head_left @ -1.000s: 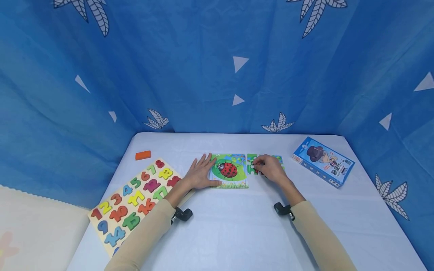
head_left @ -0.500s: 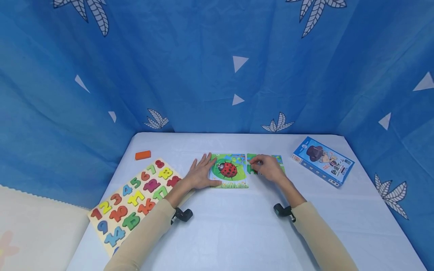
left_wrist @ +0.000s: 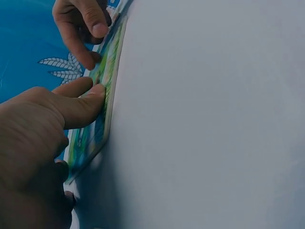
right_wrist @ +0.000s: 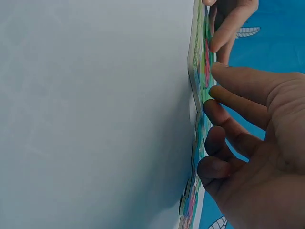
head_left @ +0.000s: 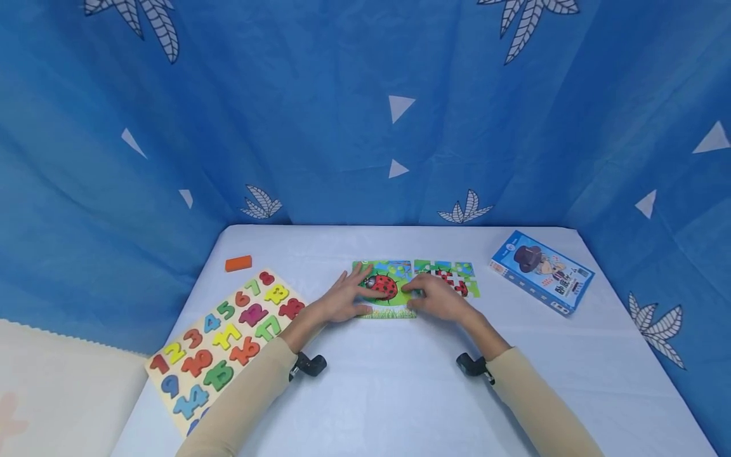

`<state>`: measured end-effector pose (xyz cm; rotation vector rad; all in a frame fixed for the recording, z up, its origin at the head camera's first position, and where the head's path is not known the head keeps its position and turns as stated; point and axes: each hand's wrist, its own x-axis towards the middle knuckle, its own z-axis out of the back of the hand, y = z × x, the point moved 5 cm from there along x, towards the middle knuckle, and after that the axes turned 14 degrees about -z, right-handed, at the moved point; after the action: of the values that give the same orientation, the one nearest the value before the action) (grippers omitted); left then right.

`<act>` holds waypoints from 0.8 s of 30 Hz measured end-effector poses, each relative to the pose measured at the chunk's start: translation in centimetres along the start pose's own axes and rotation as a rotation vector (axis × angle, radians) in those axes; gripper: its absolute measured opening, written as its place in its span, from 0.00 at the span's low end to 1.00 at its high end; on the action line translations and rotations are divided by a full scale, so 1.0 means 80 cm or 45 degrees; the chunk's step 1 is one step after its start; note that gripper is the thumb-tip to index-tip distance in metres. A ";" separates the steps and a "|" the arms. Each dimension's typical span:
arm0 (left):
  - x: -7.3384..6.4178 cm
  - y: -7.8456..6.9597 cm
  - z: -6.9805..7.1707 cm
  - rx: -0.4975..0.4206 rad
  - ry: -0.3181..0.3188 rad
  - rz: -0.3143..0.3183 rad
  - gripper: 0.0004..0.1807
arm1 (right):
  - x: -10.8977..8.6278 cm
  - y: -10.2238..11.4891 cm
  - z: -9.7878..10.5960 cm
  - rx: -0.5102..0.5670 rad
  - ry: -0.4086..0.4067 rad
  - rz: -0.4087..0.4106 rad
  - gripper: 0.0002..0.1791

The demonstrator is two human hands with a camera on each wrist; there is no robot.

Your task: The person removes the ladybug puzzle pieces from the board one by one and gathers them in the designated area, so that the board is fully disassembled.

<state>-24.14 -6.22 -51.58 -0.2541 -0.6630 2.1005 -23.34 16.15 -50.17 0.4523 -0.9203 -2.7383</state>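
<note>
A square ladybug picture board (head_left: pixel 394 312) lies flat on the table in front of me. My left hand (head_left: pixel 339 301) rests along its left side with straight, spread fingers, the index finger reaching over the ladybug and the thumb at the lower left corner. At the right edge, my right hand (head_left: pixel 440 299) touches the board with thumb and index finger spread apart; its other fingers are loosely bent in the right wrist view. Just beyond that hand lie ladybug puzzle pieces (head_left: pixel 465 269), set close together with white gaps between some of them. The hand covers their lower left part.
On the left, partly under my left sleeve, lies a number board (head_left: pixel 228 301) with coloured digits. An orange block (head_left: pixel 238 263) sits behind it. A blue box (head_left: pixel 542 271) with a hat-wearing figure lies at the right. Blue curtain (head_left: pixel 342 127) hangs behind the table.
My right hand has moved left and nearer, from the puzzle pieces to the picture board's right edge, uncovering more pieces. My left index finger has swung inward over the ladybug.
</note>
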 end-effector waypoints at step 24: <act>-0.003 -0.001 0.001 0.072 0.116 -0.095 0.22 | 0.009 0.010 -0.010 -0.108 -0.074 -0.103 0.18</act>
<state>-23.98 -6.42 -51.53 -0.2877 -0.5496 2.0208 -23.66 14.86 -50.50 0.4046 -0.8124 -2.8651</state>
